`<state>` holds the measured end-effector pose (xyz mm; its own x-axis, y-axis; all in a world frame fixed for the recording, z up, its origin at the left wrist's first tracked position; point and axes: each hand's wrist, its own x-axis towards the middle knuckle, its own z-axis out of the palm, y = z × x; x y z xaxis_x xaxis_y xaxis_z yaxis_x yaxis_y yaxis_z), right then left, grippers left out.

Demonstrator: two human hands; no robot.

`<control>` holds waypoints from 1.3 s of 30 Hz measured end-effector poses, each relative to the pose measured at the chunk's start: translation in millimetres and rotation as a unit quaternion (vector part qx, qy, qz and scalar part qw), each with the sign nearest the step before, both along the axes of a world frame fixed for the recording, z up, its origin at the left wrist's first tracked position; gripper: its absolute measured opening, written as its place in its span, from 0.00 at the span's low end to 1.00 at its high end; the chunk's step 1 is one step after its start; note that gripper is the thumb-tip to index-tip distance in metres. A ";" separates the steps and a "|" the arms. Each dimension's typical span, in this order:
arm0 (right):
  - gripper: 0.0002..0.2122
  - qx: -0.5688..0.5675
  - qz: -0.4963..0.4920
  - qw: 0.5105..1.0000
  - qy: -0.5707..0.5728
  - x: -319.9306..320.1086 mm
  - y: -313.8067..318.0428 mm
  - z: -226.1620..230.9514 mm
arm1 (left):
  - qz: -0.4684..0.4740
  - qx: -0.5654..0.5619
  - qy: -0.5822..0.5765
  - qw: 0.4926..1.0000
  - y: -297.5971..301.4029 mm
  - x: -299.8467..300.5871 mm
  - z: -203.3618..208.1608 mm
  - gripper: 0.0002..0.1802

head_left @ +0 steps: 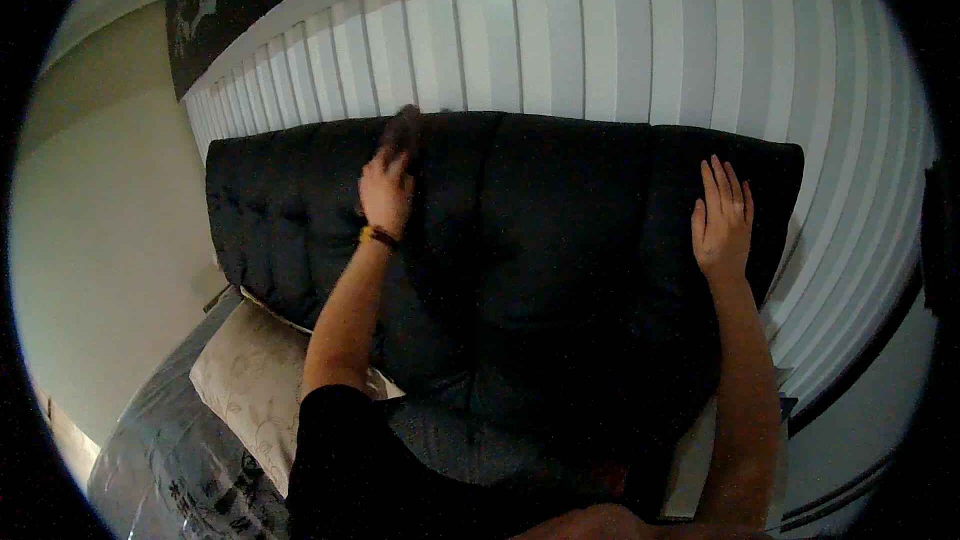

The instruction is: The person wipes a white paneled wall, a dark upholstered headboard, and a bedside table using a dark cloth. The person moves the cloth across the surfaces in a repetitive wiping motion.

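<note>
A wide black padded headboard (560, 240) with vertical seams stands in front of me. My left hand (388, 192), with a yellow and dark band at the wrist, is closed around a dark oblong thing (402, 130), blurred and brush-like in shape. That thing lies against the headboard's top edge, left of the middle; its exact kind cannot be made out. Toward the right end, my right hand (725, 220) rests flat on the black padding, fingers stretched upward and holding nothing.
White vertical slats (540, 40) cover the wall behind the headboard. A beige patterned pillow (250, 380) leans below its left part, on a bed with a dark grey cover (165, 460). A dark panel with a pale design (235, 0) hangs at upper left.
</note>
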<state>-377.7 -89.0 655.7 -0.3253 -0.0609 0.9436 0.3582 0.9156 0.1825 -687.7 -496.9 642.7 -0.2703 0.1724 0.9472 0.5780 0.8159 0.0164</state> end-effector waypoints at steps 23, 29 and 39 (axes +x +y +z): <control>0.29 -0.134 0.299 0.944 0.029 14.9 -53.4 1.0 | -0.550 -0.012 -0.149 0.822 152.1 195.1 20.2 0.42; 0.35 -0.209 0.353 0.908 -0.086 48.9 -127.4 -4.0 | -0.783 0.112 -0.440 0.425 178.3 251.8 20.8 0.28; 0.28 -0.087 0.249 0.962 0.068 -21.8 -12.3 48.6 | -0.365 -0.154 0.037 0.917 123.7 74.7 -12.8 0.26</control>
<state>-399.5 -101.3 704.4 -0.1686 -0.0150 0.9856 -0.1231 0.9924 -0.0060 -613.0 -373.2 629.9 0.0876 0.5443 0.8343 0.9625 0.1697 -0.2118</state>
